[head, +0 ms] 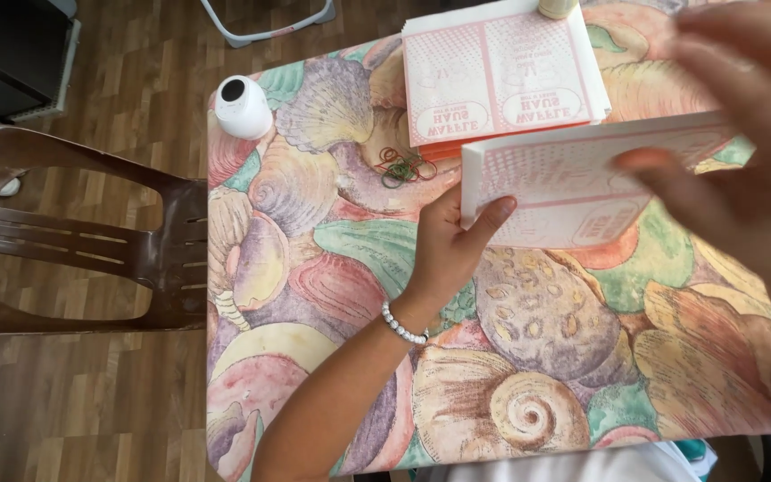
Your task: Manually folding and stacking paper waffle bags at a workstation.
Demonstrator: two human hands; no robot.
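My left hand (452, 245), with a white bead bracelet on its wrist, grips the left end of a thick stack of white and pink paper bags (573, 183) held just above the table. My right hand (742, 134), blurred and close to the camera, holds the same stack at its right end with the thumb on top. A second, flat pile of the same printed paper bags (497, 76) lies at the far edge of the table. A small heap of red and green rubber bands (403, 166) lies just left of the held stack.
The table (314, 268) has a cloth printed with large seashells. A white round device with a dark lens (241, 107) stands at its far left corner. A brown plastic chair (82, 241) stands to the left on the wooden floor.
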